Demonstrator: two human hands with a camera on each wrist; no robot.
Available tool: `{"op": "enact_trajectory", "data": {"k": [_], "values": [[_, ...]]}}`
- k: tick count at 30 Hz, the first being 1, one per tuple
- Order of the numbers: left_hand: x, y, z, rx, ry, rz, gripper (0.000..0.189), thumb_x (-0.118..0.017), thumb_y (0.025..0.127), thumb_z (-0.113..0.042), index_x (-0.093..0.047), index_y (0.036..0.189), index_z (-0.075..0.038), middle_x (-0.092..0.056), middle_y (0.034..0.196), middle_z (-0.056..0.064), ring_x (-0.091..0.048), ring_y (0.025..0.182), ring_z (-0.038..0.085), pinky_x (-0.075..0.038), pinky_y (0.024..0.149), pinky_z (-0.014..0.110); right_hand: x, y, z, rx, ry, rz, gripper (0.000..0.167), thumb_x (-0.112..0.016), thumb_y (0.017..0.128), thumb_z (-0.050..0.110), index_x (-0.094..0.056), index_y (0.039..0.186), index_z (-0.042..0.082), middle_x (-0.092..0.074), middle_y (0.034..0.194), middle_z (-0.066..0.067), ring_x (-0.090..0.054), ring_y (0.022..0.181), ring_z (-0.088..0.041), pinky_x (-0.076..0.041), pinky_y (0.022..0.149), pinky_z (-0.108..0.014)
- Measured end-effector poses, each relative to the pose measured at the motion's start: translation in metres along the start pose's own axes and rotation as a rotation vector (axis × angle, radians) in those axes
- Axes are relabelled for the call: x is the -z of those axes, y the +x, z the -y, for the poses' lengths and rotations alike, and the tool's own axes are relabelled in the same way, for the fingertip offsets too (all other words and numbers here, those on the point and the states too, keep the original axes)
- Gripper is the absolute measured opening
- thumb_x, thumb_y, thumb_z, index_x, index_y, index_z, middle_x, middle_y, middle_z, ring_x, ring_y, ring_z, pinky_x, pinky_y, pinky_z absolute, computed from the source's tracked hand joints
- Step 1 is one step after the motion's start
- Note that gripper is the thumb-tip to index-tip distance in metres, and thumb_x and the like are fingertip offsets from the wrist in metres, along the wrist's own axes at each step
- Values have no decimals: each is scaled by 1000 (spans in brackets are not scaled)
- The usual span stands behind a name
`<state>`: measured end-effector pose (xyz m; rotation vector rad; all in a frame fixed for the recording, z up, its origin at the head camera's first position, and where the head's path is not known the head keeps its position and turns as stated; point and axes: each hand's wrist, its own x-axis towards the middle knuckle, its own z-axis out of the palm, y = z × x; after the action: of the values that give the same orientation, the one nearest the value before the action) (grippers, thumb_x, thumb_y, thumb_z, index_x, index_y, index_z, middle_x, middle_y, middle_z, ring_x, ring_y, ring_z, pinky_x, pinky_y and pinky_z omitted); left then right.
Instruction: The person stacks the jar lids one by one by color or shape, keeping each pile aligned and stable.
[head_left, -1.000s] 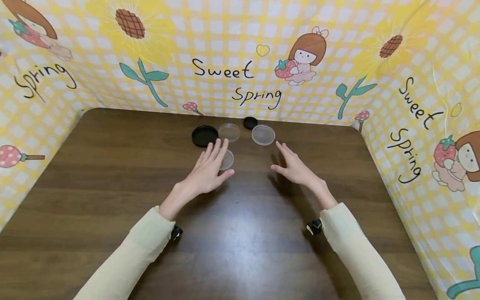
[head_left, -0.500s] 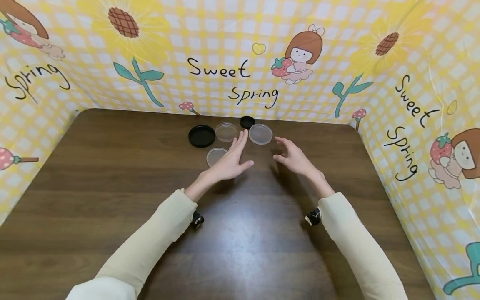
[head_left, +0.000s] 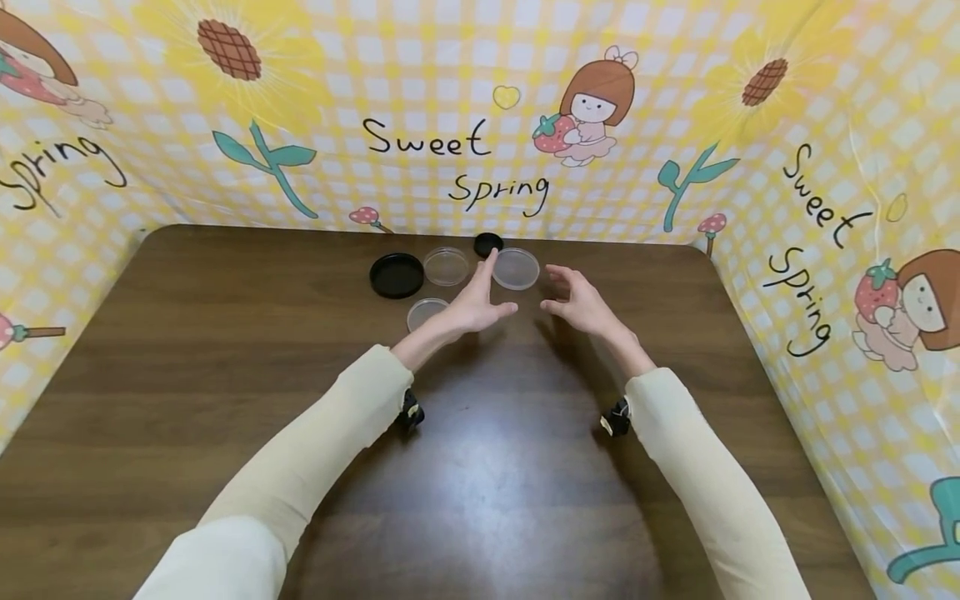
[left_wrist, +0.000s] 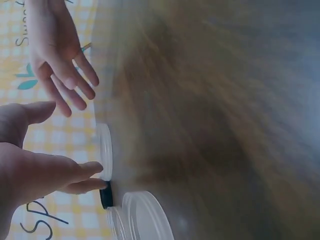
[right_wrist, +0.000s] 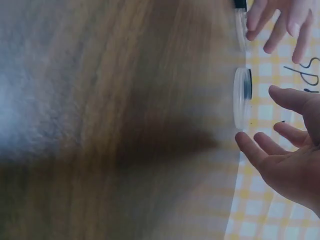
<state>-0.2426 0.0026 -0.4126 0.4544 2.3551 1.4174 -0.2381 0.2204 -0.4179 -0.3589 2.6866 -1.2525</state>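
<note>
A clear round shallow dish (head_left: 516, 269) lies near the back of the table, between my two hands. My left hand (head_left: 477, 302) is at its left side, fingers extended and thumb spread, fingertips overlapping its left edge in the head view. To its right is my right hand (head_left: 585, 304), fingers slightly bent and thumb apart, holding nothing. Just behind the dish sits a small black round dish (head_left: 488, 244), partly covered by my left fingertips in the head view. In the right wrist view the clear dish (right_wrist: 241, 100) stands close to my right fingertips.
Left of my hands are a larger black round dish (head_left: 397, 276) and another clear dish (head_left: 446, 266), side by side. A third clear dish (head_left: 427, 316) lies nearer, partly behind my left wrist. A yellow checked cloth wall (head_left: 420, 196) borders the wooden table (head_left: 225, 358).
My left hand has moved right, from over the nearer clear dish to the left edge of the one between my hands. My right hand has moved slightly forward, its fingers more bent.
</note>
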Motion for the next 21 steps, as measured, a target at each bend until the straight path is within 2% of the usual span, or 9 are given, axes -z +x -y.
{"op": "enact_trajectory", "data": {"k": [3, 6, 9, 12, 19, 21], "values": [[-1, 10, -1, 29, -15, -67, 94, -67, 91, -11, 1, 156, -15, -3, 159, 19, -6, 145, 29, -17, 115, 45, -1, 5, -2, 22, 18, -32, 63, -65, 91, 3, -34, 146, -1, -36, 140, -25, -40, 129, -40, -43, 100, -46], [-4, 17, -1, 93, -40, -103, 93, -69, 89, -11, -3, 155, -13, -11, 155, 24, -16, 142, 35, -26, 112, 47, -5, 10, -8, 26, 24, -48, 62, -64, 91, 0, -35, 145, -2, -35, 138, -27, -40, 127, -41, -45, 99, -44], [-6, 23, 1, 162, -72, -116, 95, -70, 88, -11, -3, 155, -14, -11, 152, 29, -22, 139, 40, -30, 109, 49, -9, 15, -14, 13, 8, -49, 62, -64, 90, -1, -35, 145, -2, -35, 138, -27, -40, 126, -40, -46, 98, -42], [-8, 30, 2, 181, -73, -132, 95, -71, 87, -10, -4, 155, -13, -12, 151, 30, -28, 135, 42, -33, 107, 48, -10, 21, -19, 11, -7, -48, 63, -64, 90, -2, -35, 145, -3, -33, 139, -27, -40, 122, -40, -46, 98, -42], [-9, 49, 1, 210, 24, -190, 90, -72, 86, -8, -14, 153, -12, -10, 149, 28, -13, 136, 43, -33, 104, 53, -11, 51, -20, 19, 10, -30, 72, -68, 86, -3, -30, 148, -2, -26, 141, -27, -39, 121, -37, -44, 100, -39], [-9, 54, 1, 218, 45, -214, 87, -73, 85, -7, -17, 152, -11, -10, 147, 28, -15, 132, 41, -35, 101, 51, -9, 58, -20, 13, 24, -16, 76, -69, 85, -3, -28, 149, 0, -24, 143, -26, -38, 124, -37, -43, 101, -38]]}}
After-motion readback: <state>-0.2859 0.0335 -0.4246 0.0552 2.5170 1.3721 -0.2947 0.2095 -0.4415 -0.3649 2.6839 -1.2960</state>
